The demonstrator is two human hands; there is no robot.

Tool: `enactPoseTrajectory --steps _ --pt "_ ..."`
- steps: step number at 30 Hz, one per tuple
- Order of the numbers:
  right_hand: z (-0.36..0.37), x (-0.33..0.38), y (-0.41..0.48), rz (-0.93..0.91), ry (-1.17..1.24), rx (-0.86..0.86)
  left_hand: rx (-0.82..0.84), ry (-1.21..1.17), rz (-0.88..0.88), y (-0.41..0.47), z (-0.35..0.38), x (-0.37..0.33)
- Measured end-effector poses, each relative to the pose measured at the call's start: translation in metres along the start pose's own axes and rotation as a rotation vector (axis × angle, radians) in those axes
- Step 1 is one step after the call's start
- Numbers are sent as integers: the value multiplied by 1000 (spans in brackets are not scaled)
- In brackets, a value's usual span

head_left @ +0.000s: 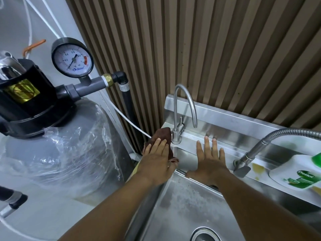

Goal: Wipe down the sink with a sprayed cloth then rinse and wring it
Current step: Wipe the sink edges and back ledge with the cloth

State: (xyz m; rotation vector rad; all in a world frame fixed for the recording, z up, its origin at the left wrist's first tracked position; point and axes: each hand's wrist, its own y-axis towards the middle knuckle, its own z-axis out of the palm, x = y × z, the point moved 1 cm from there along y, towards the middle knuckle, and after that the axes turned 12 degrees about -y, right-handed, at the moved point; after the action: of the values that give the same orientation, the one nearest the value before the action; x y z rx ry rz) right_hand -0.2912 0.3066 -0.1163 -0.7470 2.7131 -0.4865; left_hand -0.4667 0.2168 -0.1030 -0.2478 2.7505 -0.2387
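Basin (pixel 182 206) of steel sink lay nearest. Left hand (pixel 156 160) pressed flat, fingers together, on brown cloth (pixel 162 134) at sink's rear-left corner; right hand (pixel 208 162) lay spread, empty, on back ledge. Gooseneck faucet (pixel 184 105) stood beyond.

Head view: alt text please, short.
A person's left hand presses a dark brown cloth flat on the stainless steel sink rim beside a slim gooseneck tap; the right hand rests open on the rim. A grey tank's pressure gauge stands left.
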Motion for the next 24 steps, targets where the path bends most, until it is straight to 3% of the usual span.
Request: enactPoseTrajectory --steps 15,24 --pt "5 1 6 30 -5 -3 43 6 -47 68 -14 5" --pt "3 2 3 30 -22 5 -31 71 44 5 2 1"
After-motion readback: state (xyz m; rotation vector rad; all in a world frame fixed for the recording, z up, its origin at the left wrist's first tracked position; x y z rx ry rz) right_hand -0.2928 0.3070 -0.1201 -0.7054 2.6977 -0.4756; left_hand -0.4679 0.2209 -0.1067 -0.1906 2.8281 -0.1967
